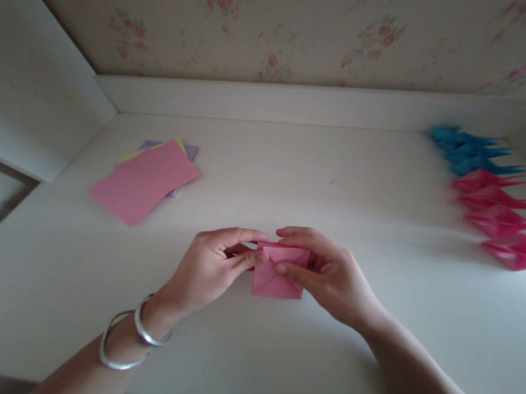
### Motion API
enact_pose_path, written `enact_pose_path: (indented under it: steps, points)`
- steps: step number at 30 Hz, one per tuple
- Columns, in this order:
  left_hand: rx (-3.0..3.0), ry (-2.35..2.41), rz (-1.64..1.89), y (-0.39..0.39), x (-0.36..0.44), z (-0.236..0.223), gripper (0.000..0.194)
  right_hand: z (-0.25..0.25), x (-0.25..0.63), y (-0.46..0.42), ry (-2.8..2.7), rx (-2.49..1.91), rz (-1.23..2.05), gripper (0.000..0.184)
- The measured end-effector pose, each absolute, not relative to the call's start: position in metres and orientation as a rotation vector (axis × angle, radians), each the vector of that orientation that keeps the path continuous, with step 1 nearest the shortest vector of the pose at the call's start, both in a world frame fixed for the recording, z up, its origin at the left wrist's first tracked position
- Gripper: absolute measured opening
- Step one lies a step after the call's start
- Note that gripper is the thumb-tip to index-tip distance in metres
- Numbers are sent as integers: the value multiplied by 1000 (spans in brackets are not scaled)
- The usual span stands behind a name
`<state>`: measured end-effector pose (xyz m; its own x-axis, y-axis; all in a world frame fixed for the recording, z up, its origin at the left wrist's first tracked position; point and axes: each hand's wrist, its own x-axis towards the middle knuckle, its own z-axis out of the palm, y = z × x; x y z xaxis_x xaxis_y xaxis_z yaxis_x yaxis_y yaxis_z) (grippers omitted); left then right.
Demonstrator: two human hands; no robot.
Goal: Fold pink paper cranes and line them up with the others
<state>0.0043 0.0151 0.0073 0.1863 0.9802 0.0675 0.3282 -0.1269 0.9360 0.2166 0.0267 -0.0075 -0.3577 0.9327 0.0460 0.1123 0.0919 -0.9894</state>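
Note:
Between my hands is a small folded square of pink origami paper (pixel 278 286), with diagonal crease lines on its upper face. My left hand (pixel 211 266) pinches its left edge, the thumb on top and the fingers partly hidden behind. From the other side my right hand (pixel 330 275) grips the paper too, its thumb lying across the face near the middle and its fingers behind the top edge. Two silver bangles (pixel 138 337) circle my left wrist.
At the left lies a stack of paper sheets (pixel 144 184), pink over yellow and purple. Several folded blue paper pieces (pixel 472 151) and several pink ones (pixel 506 221) line the right side of the white table (pixel 234 367). A floral-patterned wall (pixel 252 20) rises behind.

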Motion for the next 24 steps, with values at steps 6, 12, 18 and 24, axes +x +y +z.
enact_pose_path:
  steps: [6,12,18,24]
  points:
    - [1809,1286,975,14,4,10,15,-5,214,26,-1551,-1037,1417,21]
    - [1776,1226,992,13,5,10,28,-3,213,27,-1575,-985,1386,13]
    - [1812,1117,1069,14,5,12,12,-2,214,27,-1571,-1000,1415,14]
    - [1935,1190,1030,13,6,15,8,1,214,27,-1601,-1074,1398,16]
